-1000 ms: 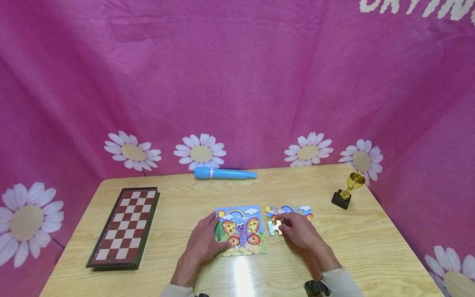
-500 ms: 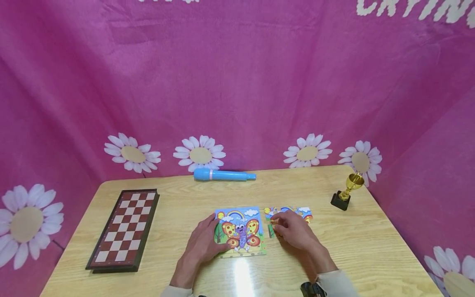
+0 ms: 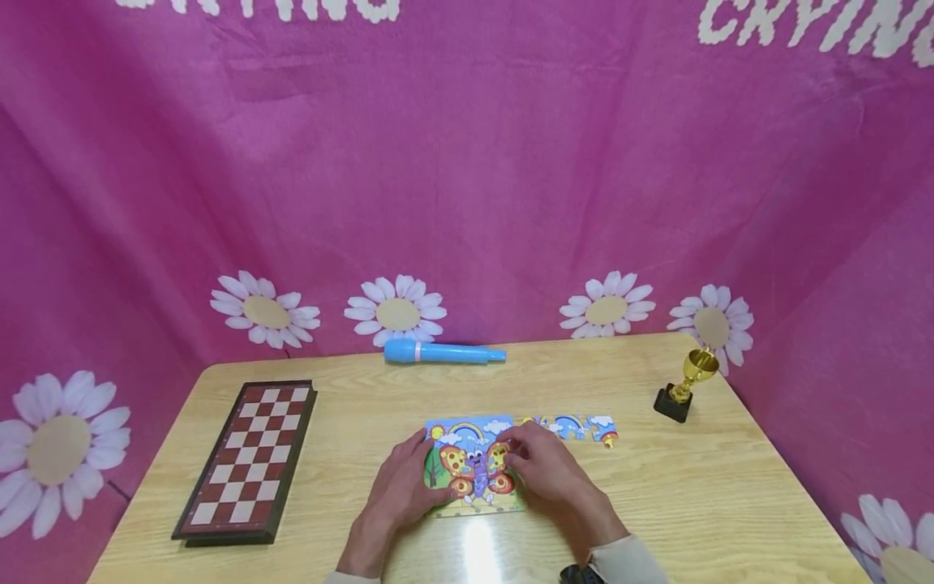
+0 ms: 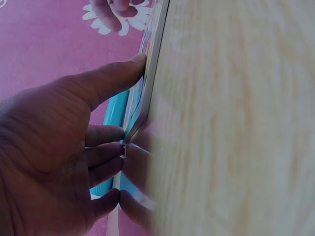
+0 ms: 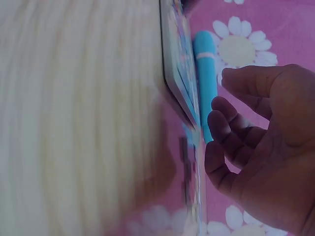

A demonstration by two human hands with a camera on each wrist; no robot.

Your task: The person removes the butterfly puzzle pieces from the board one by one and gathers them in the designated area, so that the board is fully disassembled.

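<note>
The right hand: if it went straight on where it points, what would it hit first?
Probably the butterfly puzzle; if the right hand passes above, depth being unclear, the blue microphone-shaped thing beyond.

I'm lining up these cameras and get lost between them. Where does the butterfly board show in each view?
Head: butterfly board lies lower middle, picture side visible.
Left wrist: butterfly board is nearly edge-on, slanting from the top edge to left of centre.
Right wrist: butterfly board is nearly edge-on, slanting from the top edge, right of centre.
Shared landmark: blue microphone.
</note>
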